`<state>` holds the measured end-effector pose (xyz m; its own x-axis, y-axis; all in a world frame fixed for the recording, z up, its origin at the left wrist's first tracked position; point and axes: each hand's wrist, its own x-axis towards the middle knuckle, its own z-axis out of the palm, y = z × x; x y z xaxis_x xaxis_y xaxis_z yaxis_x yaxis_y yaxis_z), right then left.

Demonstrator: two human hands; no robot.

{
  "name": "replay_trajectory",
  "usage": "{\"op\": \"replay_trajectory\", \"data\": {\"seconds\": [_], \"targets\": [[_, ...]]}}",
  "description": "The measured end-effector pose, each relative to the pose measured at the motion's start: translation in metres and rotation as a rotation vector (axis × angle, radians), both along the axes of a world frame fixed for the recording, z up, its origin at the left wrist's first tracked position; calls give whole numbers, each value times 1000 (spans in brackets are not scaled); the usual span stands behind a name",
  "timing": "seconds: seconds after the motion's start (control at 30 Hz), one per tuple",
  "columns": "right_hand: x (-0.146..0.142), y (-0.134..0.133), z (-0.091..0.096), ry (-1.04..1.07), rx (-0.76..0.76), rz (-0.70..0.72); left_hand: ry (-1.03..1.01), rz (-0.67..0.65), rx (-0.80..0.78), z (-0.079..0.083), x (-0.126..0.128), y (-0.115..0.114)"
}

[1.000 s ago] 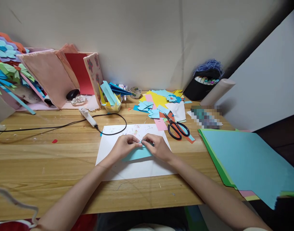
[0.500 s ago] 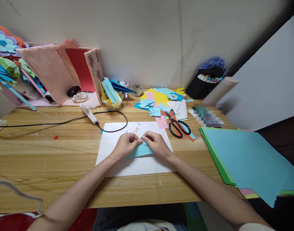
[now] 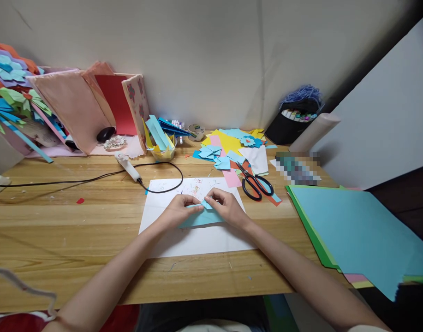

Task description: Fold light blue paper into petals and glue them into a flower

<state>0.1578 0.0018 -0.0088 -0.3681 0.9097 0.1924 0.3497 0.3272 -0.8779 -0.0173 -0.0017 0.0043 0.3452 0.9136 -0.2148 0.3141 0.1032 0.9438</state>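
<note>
A light blue piece of paper (image 3: pixel 200 217) lies partly folded on a white sheet (image 3: pixel 197 242) in the middle of the wooden desk (image 3: pixel 76 230). My left hand (image 3: pixel 178 211) pinches its upper left edge with curled fingers. My right hand (image 3: pixel 227 207) pinches the upper right part, thumb and fingers pressed together on a small folded flap. The two hands almost meet over the paper's top edge.
Black scissors (image 3: pixel 256 185) lie just right of the white sheet, beside a heap of cut coloured paper (image 3: pixel 232 147). A glue gun (image 3: pixel 127 167) with its black cord lies to the upper left. Large blue and green sheets (image 3: pixel 353 230) overhang the desk's right edge.
My hands have stayed on the blue paper, and the fingers have shifted slightly along its top fold. The view has wobbled a little.
</note>
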Motion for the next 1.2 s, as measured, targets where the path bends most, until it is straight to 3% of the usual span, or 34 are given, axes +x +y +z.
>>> {"op": "replay_trajectory", "data": {"seconds": [0.17, 0.33, 0.5, 0.63, 0.8, 0.97, 1.2], "targets": [[1, 1, -1, 14, -6, 7, -45, 31, -75, 1, -4, 1], [1, 3, -2, 60, -45, 15, -75, -38, -107, 1, -9, 3], [2, 5, -4, 56, -160, 64, 71, -13, 89, -4, -6, 3], [3, 8, -4, 104, -289, 57, 172, 112, 219, -6, -2, 0], [5, 9, 10, 118, -446, 72, 130, 191, 331, -1, -1, -5], [5, 7, 18, 95, -498, 82, 45, 156, 305, -3, 0, -3], [5, 11, -2, 144, -455, 73, -87, 229, 118, -8, 1, 4]]}}
